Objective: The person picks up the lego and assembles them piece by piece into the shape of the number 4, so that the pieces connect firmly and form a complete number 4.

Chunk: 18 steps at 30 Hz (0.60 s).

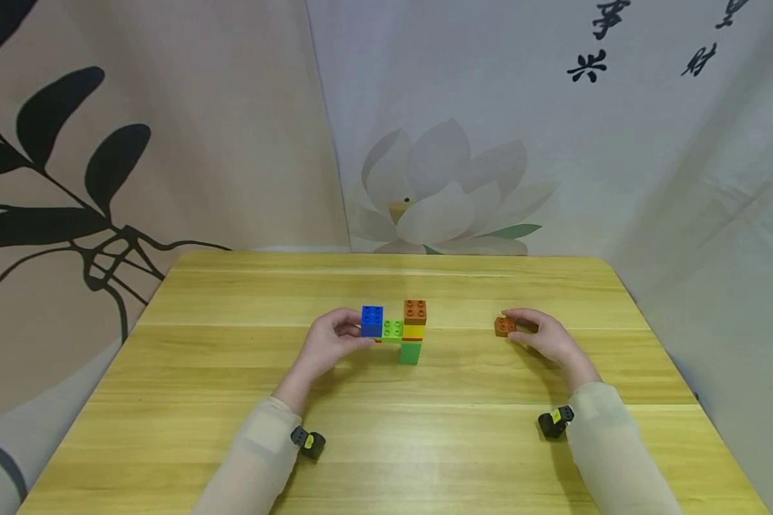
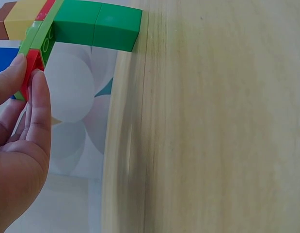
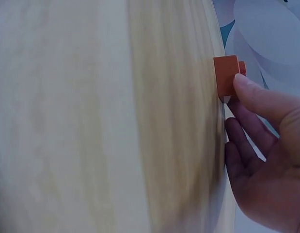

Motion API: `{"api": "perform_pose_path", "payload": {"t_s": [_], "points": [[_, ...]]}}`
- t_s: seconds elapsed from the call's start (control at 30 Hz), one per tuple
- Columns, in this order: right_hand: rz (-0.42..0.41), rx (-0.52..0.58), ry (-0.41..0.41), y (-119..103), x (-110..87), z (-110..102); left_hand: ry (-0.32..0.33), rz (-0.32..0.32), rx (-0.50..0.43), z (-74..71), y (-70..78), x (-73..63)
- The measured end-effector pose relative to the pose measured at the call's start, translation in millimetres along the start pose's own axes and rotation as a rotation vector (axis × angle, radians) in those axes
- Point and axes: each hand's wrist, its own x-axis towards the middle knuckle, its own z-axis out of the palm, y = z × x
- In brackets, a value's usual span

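A toy brick build stands on the table. Its column has green bricks (image 1: 410, 353) at the bottom, then thin red, a yellow brick (image 1: 414, 332) and a brown-orange brick (image 1: 415, 312) on top. A light green piece (image 1: 392, 330) reaches leftward from it, with a blue brick (image 1: 371, 322) on that end. My left hand (image 1: 331, 340) pinches this end between thumb and fingers; a red piece (image 2: 34, 65) shows there in the left wrist view. Off to the right, my right hand (image 1: 544, 337) pinches a separate brown-orange brick (image 3: 226, 75) low at the tabletop, thumb on its near side.
The wooden table (image 1: 464, 443) has its far edge behind the build. A pale curtain (image 1: 264, 143) printed with leaves, a lotus and characters hangs beyond it. Small black cameras sit at the left cuff (image 1: 308, 443) and the right cuff (image 1: 555, 422).
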Motion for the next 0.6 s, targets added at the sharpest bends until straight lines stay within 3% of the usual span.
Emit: {"api": "perform_pose_path", "payload": {"t_s": [0.27, 0.6], "points": [[0.016, -0.029, 0.023, -1.4, -0.4, 1.5, 0.004, -0.005, -0.002, 0.9, 5.4, -2.4], [0.031, -0.041, 0.028, -1.1, 0.1, 2.7, 0.000, 0.004, -0.015, 0.2, 1.0, -0.6]]}}
